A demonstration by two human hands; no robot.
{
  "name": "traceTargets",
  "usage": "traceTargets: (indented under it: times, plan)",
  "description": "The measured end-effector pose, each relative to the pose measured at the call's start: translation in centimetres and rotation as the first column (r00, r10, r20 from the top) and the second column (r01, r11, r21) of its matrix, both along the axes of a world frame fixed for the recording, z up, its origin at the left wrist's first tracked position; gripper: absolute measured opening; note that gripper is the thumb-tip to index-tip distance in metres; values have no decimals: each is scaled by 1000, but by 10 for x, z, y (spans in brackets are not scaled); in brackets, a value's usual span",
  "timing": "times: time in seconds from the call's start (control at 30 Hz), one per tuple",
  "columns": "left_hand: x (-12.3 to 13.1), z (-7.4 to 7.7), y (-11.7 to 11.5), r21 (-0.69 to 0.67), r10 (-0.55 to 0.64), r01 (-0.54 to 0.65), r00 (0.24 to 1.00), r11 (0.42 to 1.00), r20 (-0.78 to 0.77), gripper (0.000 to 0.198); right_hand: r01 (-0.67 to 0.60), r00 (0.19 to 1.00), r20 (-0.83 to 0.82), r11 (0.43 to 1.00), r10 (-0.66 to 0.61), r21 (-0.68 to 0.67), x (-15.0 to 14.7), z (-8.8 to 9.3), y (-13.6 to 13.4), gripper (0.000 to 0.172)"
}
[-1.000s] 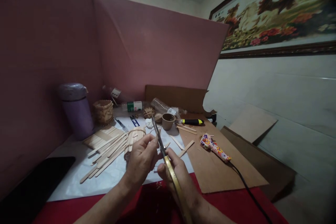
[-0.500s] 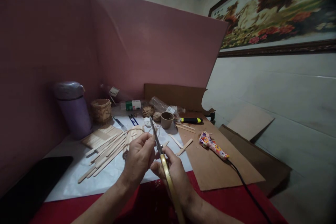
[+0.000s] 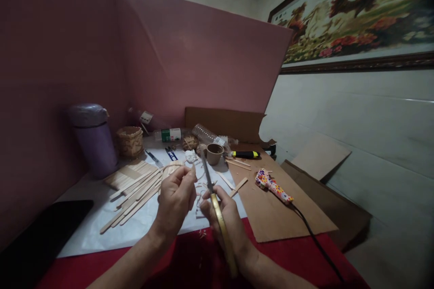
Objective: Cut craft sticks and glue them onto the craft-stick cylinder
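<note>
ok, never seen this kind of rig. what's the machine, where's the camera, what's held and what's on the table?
There's no machine: these are a person's two bare hands. Every picture comes from one camera worn on the head, looking forward and down.

The right hand holds gold-handled scissors, blades pointing away from the wearer. The left hand pinches what looks like a small pale piece, too small to identify.

To the left, loose wooden sticks lie on a white sheet. Beyond the hands stands a small brown cup. To the right, a flower-patterned tool with a cord, probably a glue gun, lies on a brown board. Red cloth shows along the near edge.
</note>
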State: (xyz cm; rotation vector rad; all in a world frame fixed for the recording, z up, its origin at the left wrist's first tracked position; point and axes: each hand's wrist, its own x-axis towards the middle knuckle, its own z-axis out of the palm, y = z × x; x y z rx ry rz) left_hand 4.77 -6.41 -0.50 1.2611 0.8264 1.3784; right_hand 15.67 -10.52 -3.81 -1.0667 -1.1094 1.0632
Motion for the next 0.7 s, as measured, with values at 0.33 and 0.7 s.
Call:
traceTargets:
  times: [0.33, 0.7]
  plan:
    - [-11, 2, 17, 71, 224, -220, 973, 973, -48, 28, 199, 979, -16, 976, -201, -83, 38, 15, 10, 51]
    - [-41, 55, 80, 241, 258, -167, 91, 956, -962, 17, 217, 976, 1, 965, -220, -146, 56, -2, 26, 52]
